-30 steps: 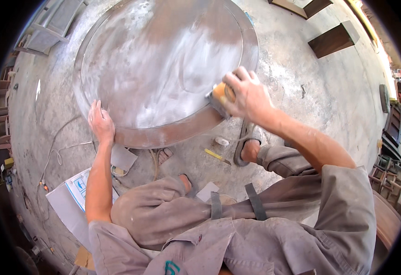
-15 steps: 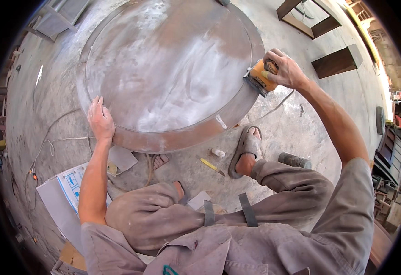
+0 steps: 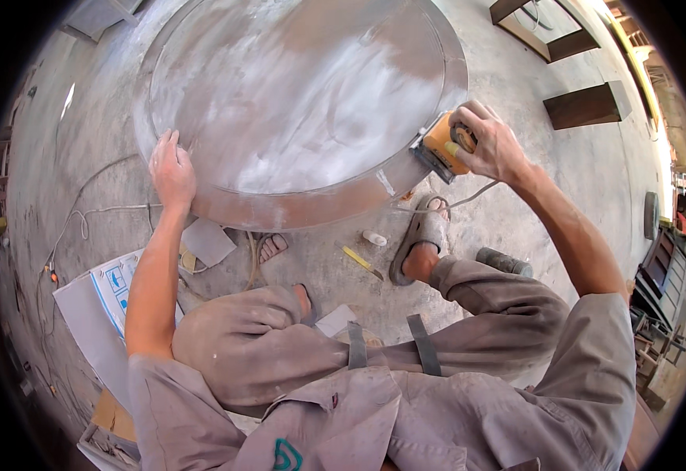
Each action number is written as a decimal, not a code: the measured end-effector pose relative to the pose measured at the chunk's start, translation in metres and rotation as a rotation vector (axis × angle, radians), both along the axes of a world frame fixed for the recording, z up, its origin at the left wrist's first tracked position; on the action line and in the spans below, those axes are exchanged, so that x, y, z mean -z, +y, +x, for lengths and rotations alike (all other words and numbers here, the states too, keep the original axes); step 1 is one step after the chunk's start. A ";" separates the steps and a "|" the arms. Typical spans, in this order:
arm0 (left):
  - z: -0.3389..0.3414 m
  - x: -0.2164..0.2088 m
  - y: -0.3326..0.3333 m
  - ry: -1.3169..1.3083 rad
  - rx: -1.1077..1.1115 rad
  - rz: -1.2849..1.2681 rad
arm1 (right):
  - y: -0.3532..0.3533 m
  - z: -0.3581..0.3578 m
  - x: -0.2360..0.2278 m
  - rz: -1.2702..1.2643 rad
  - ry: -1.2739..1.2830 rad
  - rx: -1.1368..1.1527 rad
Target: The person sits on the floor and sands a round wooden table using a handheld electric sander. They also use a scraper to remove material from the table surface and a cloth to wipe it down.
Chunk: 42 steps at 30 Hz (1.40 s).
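Note:
A large round wooden tabletop (image 3: 280, 211), brown and smeared with pale dust, lies in front of me. My right hand (image 3: 490, 141) is wrapped round a yellow-orange electric sander (image 3: 442, 147). The sander's dark base rests at the right part of the tabletop's rim, close to a short whitish patch (image 3: 386, 182) on the border. On the left side, my left hand (image 3: 172, 173) lies over the rim with its fingers stretched out along the top; its thumb cannot be made out. A pale cord (image 3: 476, 193) trails from beneath the sander toward the tabletop's underside.
By my sandalled feet lie a yellow cutter knife (image 3: 362, 263), a small white bottle-like object (image 3: 373, 237) and a dark cylinder (image 3: 504, 261). Flattened cardboard (image 3: 84, 310) lies at left, near cables. Dark wooden frames (image 3: 586, 106) stand at the far right.
The sander has slid nearer to me along the rim, toward the whitish patch. The whole tabletop sits higher in the picture. My left hand remains on the left rim.

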<state>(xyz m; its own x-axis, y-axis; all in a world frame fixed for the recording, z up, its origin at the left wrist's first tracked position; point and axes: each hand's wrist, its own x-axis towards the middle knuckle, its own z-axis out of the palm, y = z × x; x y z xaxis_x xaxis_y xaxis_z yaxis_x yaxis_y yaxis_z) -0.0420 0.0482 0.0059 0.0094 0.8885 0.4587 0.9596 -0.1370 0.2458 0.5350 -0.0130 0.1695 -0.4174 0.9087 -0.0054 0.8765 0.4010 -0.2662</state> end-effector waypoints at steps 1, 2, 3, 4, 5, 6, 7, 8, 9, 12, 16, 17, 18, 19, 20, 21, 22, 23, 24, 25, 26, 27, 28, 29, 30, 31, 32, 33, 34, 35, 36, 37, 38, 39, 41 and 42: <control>-0.001 -0.001 0.000 0.001 -0.001 0.004 | -0.012 -0.017 0.001 0.003 -0.014 0.009; -0.003 -0.002 0.003 0.005 -0.005 0.010 | -0.023 -0.034 -0.001 -0.008 -0.006 0.011; -0.002 0.000 0.004 0.001 -0.002 0.010 | -0.038 -0.049 -0.004 -0.025 -0.006 0.021; -0.004 0.000 0.000 0.007 -0.002 0.003 | -0.049 -0.065 -0.005 -0.035 0.001 0.032; -0.002 0.001 0.000 0.001 -0.003 0.006 | -0.058 -0.078 -0.007 -0.038 0.002 0.045; -0.001 0.000 0.000 -0.004 -0.004 0.009 | -0.066 -0.088 -0.007 -0.064 0.005 0.025; -0.001 0.001 0.000 -0.009 -0.005 0.013 | -0.071 -0.096 -0.007 -0.072 0.026 -0.008; -0.002 0.001 -0.001 0.000 -0.004 0.014 | -0.075 -0.101 -0.006 -0.080 0.021 -0.018; -0.004 0.001 -0.002 0.011 -0.004 0.015 | -0.076 -0.103 -0.005 -0.087 0.016 -0.028; -0.004 0.001 0.000 0.010 -0.001 0.025 | -0.062 -0.081 -0.007 -0.062 0.006 -0.002; 0.001 0.003 0.003 0.007 0.007 0.040 | -0.047 -0.064 -0.008 -0.045 -0.022 0.047; -0.001 0.002 0.002 0.004 0.005 0.043 | -0.052 -0.077 -0.008 -0.052 0.002 0.035; -0.001 0.001 0.001 0.000 0.004 0.046 | -0.058 -0.090 -0.008 -0.060 0.025 0.023; 0.001 0.001 0.001 -0.012 0.010 0.048 | -0.068 -0.102 -0.005 -0.019 0.032 -0.023; 0.000 0.002 0.001 -0.009 0.016 0.049 | -0.077 -0.114 -0.006 -0.037 0.049 -0.034; -0.002 0.003 0.001 -0.006 0.022 0.050 | -0.084 -0.123 -0.006 -0.055 0.067 -0.044; -0.002 0.006 0.001 -0.008 0.027 0.052 | -0.085 -0.127 -0.007 -0.066 0.059 -0.055; -0.005 0.007 0.001 0.006 0.019 0.055 | -0.086 -0.130 -0.008 -0.077 0.051 -0.067; -0.009 0.008 0.000 0.021 0.010 0.058 | -0.086 -0.130 -0.009 -0.089 0.043 -0.079; -0.010 0.010 0.002 0.033 0.003 0.064 | -0.081 -0.124 -0.009 -0.081 0.023 -0.056; -0.006 0.007 0.003 0.025 0.006 0.061 | -0.075 -0.112 -0.007 -0.077 0.006 -0.033; -0.002 0.005 0.004 0.018 0.008 0.058 | -0.069 -0.100 -0.006 -0.074 -0.010 -0.013; -0.001 0.003 0.003 0.015 0.003 0.055 | -0.062 -0.090 -0.011 -0.070 -0.002 0.014; -0.001 0.003 0.002 0.008 0.010 0.053 | -0.062 -0.087 -0.010 -0.067 -0.005 0.018; -0.001 0.002 0.001 0.001 0.016 0.051 | -0.062 -0.086 -0.009 -0.064 -0.009 0.022; -0.001 0.001 0.001 -0.005 0.021 0.050 | -0.061 -0.088 -0.010 -0.060 -0.011 0.026; 0.000 0.000 0.000 -0.003 0.016 0.054 | -0.065 -0.097 -0.010 -0.061 0.005 0.001; 0.000 -0.002 0.000 0.000 0.012 0.058 | -0.071 -0.108 -0.007 -0.049 0.014 -0.035; 0.001 -0.002 0.001 -0.003 0.012 0.062 | -0.078 -0.119 -0.009 -0.066 0.031 -0.062; 0.000 0.000 0.001 -0.005 0.011 0.062 | -0.083 -0.128 -0.009 -0.086 0.054 -0.090; 0.000 0.002 0.001 -0.008 0.011 0.061 | -0.085 -0.134 -0.009 -0.108 0.047 -0.096; -0.001 0.002 0.001 -0.013 0.009 0.064 | -0.084 -0.133 -0.010 -0.102 0.036 -0.096; -0.002 0.003 0.001 -0.014 0.008 0.065 | -0.081 -0.130 -0.011 -0.096 0.026 -0.095; -0.004 0.003 0.000 -0.015 0.006 0.066 | -0.077 -0.125 -0.010 -0.091 0.015 -0.095; -0.002 0.005 0.000 -0.024 0.002 0.057 | -0.070 -0.106 -0.010 -0.082 0.010 -0.058; -0.002 0.005 0.001 -0.026 -0.004 0.049 | -0.069 -0.101 -0.010 -0.092 -0.001 -0.037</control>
<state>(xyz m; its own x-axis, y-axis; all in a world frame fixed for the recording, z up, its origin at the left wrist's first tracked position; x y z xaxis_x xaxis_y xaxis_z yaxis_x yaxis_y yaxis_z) -0.0436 0.0487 0.0008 -0.0069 0.8648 0.5021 0.9534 -0.1458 0.2641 0.4337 -0.0820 0.1797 -0.4505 0.8884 -0.0886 0.8619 0.4068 -0.3027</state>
